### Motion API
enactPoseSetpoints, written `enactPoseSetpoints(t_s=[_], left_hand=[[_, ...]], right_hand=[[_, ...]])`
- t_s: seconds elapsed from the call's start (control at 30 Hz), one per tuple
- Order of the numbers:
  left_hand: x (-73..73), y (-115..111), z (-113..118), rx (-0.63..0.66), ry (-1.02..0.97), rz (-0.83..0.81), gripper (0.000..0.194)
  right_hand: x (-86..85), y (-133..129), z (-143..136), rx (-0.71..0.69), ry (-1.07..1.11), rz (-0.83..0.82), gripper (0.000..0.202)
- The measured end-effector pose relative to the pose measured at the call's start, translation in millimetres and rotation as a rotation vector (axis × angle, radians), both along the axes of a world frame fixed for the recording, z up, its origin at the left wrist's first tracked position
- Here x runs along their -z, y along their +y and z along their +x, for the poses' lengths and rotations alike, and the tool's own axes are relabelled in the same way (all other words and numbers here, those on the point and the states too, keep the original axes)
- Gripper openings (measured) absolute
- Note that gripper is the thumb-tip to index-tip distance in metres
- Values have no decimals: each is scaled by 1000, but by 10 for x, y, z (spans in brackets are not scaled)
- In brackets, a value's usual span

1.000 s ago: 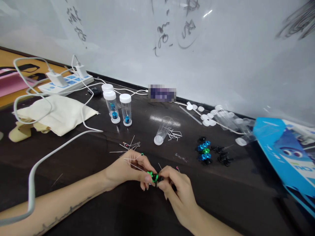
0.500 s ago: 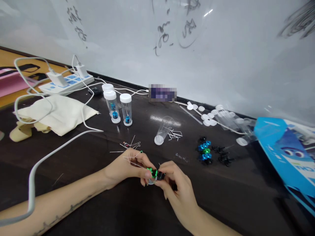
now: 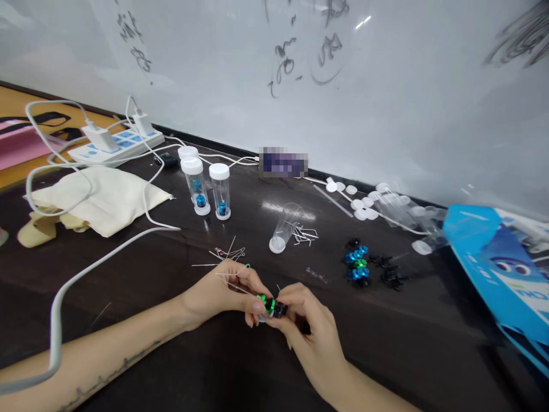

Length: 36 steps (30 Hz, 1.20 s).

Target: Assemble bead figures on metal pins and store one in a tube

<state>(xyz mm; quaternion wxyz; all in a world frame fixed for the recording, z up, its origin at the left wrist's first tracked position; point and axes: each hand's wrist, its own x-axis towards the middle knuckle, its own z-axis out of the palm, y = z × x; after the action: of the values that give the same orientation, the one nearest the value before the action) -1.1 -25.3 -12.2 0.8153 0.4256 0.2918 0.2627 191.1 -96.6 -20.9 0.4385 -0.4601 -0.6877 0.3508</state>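
Near the front of the dark table my left hand pinches a small green and black spool-like part. A thin bent wire with a green ring at its tip also lies across those fingers. My right hand is closed on a small black piece that touches the right end of the green part. Fingers hide most of both, so I cannot tell whether they are joined. Something clear and round shows under the left fingertips. Just beyond my left hand lie several loose wires.
Capped clear tubes with blue parts stand at the back left. An open tube lies near bent metal pins. Blue and green spools, black parts, white caps and a blue bag are rightward. A white cable crosses the left.
Both hands stay almost in place, with only a slight shift of the fingers around the green and black parts. Nothing else on the table has moved.
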Motion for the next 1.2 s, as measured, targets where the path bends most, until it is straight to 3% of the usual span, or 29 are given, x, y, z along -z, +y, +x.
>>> enactPoseSetpoints(t_s=[0.13,0.27,0.5,0.63,0.77,0.87,1.03,1.2], left_hand=[[3,-15,1,20,-27,-25,14],[4,-4,4,4,-26,-11,13],[6,-12,11,19,-54,-17,12],[8,-6,4,-6,-30,7,13],[7,-9,-2,4,-24,9,13],[5,-19,3,20,-44,-8,12],[10,-5,3,-6,-29,8,13],[15,-21,5,18,-44,-6,13]], right_hand=[[-37,4,10,-59,-38,-47,19],[-22,8,4,-9,-21,8,4],[-12,-2,18,-50,-41,-55,19],[8,-5,3,12,-20,4,5],[-5,-2,6,4,-29,-25,10],[-32,-3,22,-41,-64,-66,25],[5,-3,6,10,-17,-2,6],[-15,1,7,-31,-23,-38,19]])
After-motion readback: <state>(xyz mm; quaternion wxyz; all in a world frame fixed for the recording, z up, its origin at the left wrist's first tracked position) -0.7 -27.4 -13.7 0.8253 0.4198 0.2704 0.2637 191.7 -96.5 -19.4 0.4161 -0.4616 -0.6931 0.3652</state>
